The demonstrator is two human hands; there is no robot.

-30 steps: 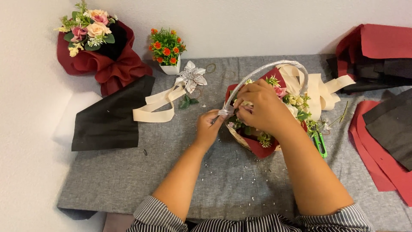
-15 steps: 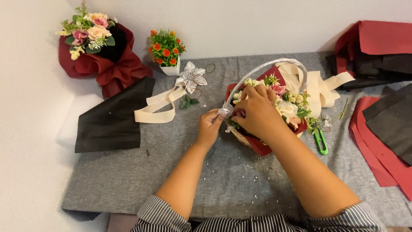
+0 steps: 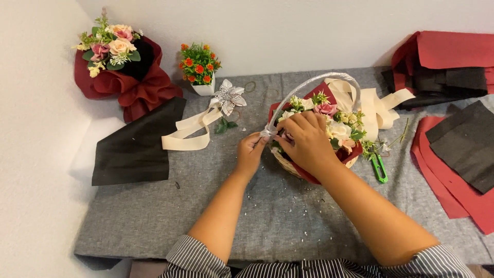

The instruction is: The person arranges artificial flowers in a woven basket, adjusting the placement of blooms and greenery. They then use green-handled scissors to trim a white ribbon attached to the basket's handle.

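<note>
Both hands (image 3: 280, 146) pinched on the flower basket (image 3: 288, 163) handle's base (image 3: 268, 132), basket directly beneath the right hand.

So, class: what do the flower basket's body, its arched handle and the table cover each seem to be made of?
Basket body: probably woven wicker, tan, with a visible weave, matte.
Arched handle: wrapped in something silvery-white and shiny, likely ribbon or film; the core is hidden.
Table cover: grey fabric, perhaps felt, matte and slightly fuzzy.
</note>
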